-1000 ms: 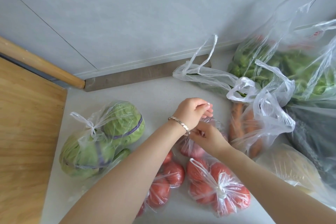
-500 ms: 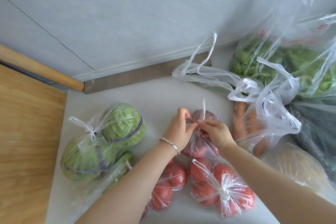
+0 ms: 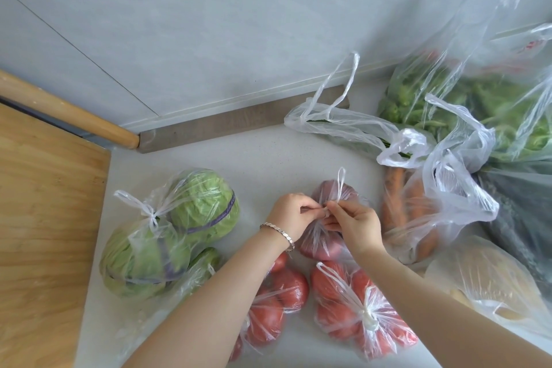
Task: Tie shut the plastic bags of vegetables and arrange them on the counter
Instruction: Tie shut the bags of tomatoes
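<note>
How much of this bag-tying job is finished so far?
Done: the cabbage bag and a tomato bag are knotted. In hand: the left hand and right hand pinch the handles of the onion bag. Left: the carrot bag and greens bag look open.

Onion bag [image 3: 324,236] mid-counter, cabbage bag [image 3: 170,233] to its left, two tomato bags [image 3: 361,311] in front, carrot bag [image 3: 415,212] to its right.

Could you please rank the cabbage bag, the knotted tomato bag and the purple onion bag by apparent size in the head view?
1. cabbage bag, clearly largest.
2. tomato bag, mid-sized, though nearer the camera.
3. onion bag, smallest, but both hands partly cover it.
</note>
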`<act>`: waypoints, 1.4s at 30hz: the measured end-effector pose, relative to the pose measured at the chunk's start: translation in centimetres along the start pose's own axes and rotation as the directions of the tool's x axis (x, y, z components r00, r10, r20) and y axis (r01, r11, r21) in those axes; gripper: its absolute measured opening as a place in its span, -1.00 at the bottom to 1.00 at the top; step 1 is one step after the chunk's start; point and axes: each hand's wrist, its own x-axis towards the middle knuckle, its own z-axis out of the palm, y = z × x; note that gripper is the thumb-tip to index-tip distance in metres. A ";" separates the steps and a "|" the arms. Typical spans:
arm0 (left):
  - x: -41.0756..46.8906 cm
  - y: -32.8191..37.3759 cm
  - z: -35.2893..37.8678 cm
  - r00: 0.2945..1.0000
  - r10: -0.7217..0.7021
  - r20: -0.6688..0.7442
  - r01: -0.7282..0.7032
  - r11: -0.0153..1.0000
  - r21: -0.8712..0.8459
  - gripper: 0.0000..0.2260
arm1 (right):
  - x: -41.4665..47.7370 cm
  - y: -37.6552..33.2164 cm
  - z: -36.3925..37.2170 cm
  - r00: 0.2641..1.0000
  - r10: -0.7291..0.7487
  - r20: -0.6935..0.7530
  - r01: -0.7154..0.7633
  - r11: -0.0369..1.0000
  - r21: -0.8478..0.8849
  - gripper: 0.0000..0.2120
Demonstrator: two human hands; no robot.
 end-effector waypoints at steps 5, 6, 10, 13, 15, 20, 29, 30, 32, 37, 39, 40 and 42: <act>-0.5 0.0 0.7 0.995 -0.020 -0.100 0.025 0.998 0.053 -0.86 | 0.7 -0.4 0.7 0.995 0.089 -0.049 -0.090 0.996 -0.008 -0.90; -0.5 0.0 0.8 0.992 -0.048 -0.114 0.053 0.998 0.041 -0.86 | 0.7 -0.5 0.8 0.995 0.084 -0.059 -0.086 0.996 -0.028 -0.89; -0.1 0.3 0.7 0.985 -0.138 -0.101 0.142 0.989 0.034 -0.84 | -0.2 -0.8 0.5 0.998 -0.040 -0.049 0.028 0.973 -0.230 -0.64; 0.1 0.4 0.5 0.984 -0.163 -0.070 0.165 0.986 0.017 -0.84 | -0.8 -0.7 0.1 0.981 -0.189 0.034 0.187 0.902 -0.389 -0.65; 0.0 0.4 0.3 0.985 -0.167 -0.043 0.166 0.986 -0.015 -0.83 | -0.8 -0.7 -0.1 0.952 -0.284 0.114 0.301 0.800 -0.519 -0.74; -0.3 0.3 0.1 0.989 -0.144 -0.029 0.144 0.989 -0.030 -0.86 | -0.2 -0.7 0.4 0.876 -0.389 0.283 0.471 0.575 -0.669 -0.74; -1.5 0.1 0.6 0.991 0.016 -0.133 -0.010 0.999 0.047 -0.84 | 0.5 -1.1 -0.2 0.874 -0.346 0.342 0.486 0.594 -0.641 -0.85; -1.7 0.0 0.6 0.989 0.036 -0.145 -0.027 0.998 0.060 -0.83 | 0.3 -1.3 -0.2 0.889 -0.337 0.311 0.458 0.643 -0.614 -0.85; -1.8 -0.4 0.7 0.984 0.070 -0.167 -0.057 0.995 0.080 -0.82 | 0.2 -1.8 -0.1 0.936 -0.263 0.232 0.349 0.760 -0.549 -0.88; -1.6 -0.9 0.7 0.969 0.193 -0.155 -0.169 0.973 0.155 -0.85 | 0.9 -3.4 -0.6 0.965 0.031 0.259 0.110 0.852 -0.512 -0.80; -1.6 -1.0 0.7 0.963 0.224 -0.149 -0.198 0.965 0.170 -0.83 | 1.3 -3.9 -1.0 0.941 0.121 0.316 0.054 0.868 -0.494 -0.78; -1.6 -1.1 0.7 0.960 0.237 -0.150 -0.212 0.963 0.167 -0.81 | 1.4 -4.1 -1.3 0.919 0.183 0.348 -0.004 0.889 -0.457 -0.76; -1.7 -1.2 0.9 0.954 0.245 -0.174 -0.223 0.965 0.135 -0.81 | 1.5 -4.0 -1.9 0.854 0.312 0.417 -0.184 0.930 -0.319 -0.71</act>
